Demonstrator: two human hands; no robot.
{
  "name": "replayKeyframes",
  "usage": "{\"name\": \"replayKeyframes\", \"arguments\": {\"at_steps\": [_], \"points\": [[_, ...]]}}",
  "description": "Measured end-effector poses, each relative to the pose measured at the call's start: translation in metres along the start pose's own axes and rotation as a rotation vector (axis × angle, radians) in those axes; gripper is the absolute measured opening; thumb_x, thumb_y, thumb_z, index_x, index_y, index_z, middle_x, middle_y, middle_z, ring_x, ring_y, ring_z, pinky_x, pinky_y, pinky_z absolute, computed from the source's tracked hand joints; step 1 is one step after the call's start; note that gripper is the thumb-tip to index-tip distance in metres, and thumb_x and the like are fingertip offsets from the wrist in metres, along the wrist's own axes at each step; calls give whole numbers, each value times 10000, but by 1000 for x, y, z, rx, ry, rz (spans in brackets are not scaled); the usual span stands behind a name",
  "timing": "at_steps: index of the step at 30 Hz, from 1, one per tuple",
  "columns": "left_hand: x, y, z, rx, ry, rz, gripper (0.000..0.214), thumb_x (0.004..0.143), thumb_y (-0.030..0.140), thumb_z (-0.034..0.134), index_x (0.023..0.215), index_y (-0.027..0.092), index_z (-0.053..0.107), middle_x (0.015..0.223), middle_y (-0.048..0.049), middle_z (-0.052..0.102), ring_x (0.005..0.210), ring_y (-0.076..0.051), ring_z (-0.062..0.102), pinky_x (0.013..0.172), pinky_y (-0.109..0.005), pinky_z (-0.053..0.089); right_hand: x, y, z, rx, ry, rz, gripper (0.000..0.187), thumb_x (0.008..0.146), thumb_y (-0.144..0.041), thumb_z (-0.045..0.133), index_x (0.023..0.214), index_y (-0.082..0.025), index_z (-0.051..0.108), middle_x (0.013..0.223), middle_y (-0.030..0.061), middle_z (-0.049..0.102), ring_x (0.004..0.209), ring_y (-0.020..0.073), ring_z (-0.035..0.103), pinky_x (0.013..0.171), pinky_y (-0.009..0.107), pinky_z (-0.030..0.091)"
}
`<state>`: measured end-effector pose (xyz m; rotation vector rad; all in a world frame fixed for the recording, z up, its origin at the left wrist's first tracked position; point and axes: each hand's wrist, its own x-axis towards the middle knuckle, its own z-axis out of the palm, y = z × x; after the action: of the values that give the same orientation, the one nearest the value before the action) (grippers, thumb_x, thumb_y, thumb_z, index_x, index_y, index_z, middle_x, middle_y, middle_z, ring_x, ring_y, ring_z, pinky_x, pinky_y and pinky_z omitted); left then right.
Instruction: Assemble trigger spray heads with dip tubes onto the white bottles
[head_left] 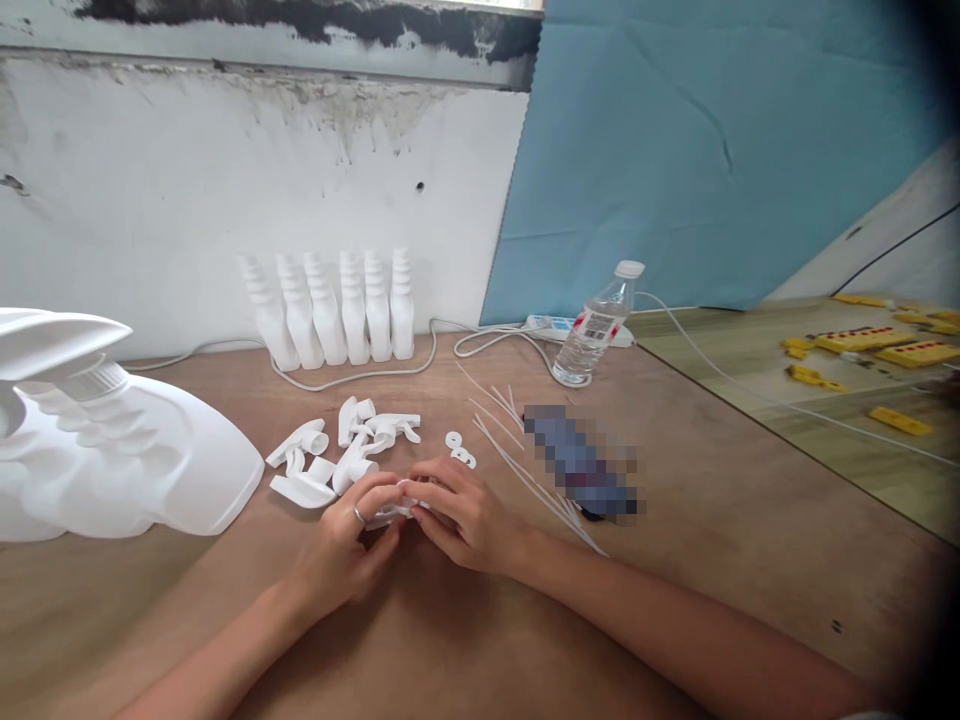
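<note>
My left hand [352,530] is closed around a white plastic spray head [388,516], mostly covered by the fingers. My right hand [459,515] meets it at the front, fingertips pinched on the same piece. A ring is on a left finger. Just beyond the hands lies a loose pile of white trigger spray heads [394,430]. Several small white washers [453,440] rest behind my right hand. Thin white dip tubes [517,475] lie to the right of it.
White bottles [322,310] stand in a row against the wall. Large white spray bottles [180,470] with heads fitted are at the left. A blurred dark object [577,460], a water bottle [589,340], a power strip [551,323] and a cable [360,378] occupy the right and back.
</note>
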<state>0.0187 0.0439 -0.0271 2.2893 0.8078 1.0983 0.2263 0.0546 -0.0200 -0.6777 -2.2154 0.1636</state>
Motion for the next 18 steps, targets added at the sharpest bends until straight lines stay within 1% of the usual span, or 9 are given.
{"name": "replayKeyframes", "arguments": {"at_steps": [5, 9, 11, 15, 18], "points": [[0, 2, -1, 53, -25, -30, 373, 895, 66, 492, 1217, 253, 498, 1208, -38, 539, 1107, -140, 542, 957, -246, 448, 0, -1, 0, 70, 16, 10, 247, 904, -135, 496, 1138, -191, 548, 1072, 95, 629, 982, 171, 590, 866, 311, 505], [1, 2, -1, 77, -71, -58, 384, 890, 68, 484, 1224, 257, 498, 1187, -35, 563, 1055, -145, 570, 925, -260, 467, 0, -1, 0, 107, 56, 38, 177, 903, -146, 504, 1070, -185, 546, 1050, 93, 633, 972, 168, 599, 860, 305, 516], [1, 2, -2, 90, -74, -45, 380, 891, 67, 478, 1219, 255, 504, 1189, -37, 566, 1043, -144, 578, 907, -256, 473, 0, -1, 1, 90, 32, 26, 174, 898, -136, 503, 1056, -186, 556, 1050, 90, 628, 956, 166, 598, 847, 303, 515], [3, 4, -1, 92, -72, -22, 369, 888, 57, 475, 1199, 252, 515, 1182, -32, 570, 1047, -133, 581, 896, -234, 469, 1, -3, 0, 32, -21, 12, 231, 893, -158, 530, 1118, -191, 569, 1095, 94, 623, 986, 190, 583, 871, 338, 497], [4, 5, -2, 101, -56, -18, 330, 887, 65, 486, 1164, 240, 525, 1163, -30, 573, 1029, -130, 587, 890, -233, 469, 1, -4, 0, 12, -23, 18, 174, 919, -167, 502, 1068, -180, 591, 1076, 97, 628, 976, 196, 566, 878, 362, 486]]}}
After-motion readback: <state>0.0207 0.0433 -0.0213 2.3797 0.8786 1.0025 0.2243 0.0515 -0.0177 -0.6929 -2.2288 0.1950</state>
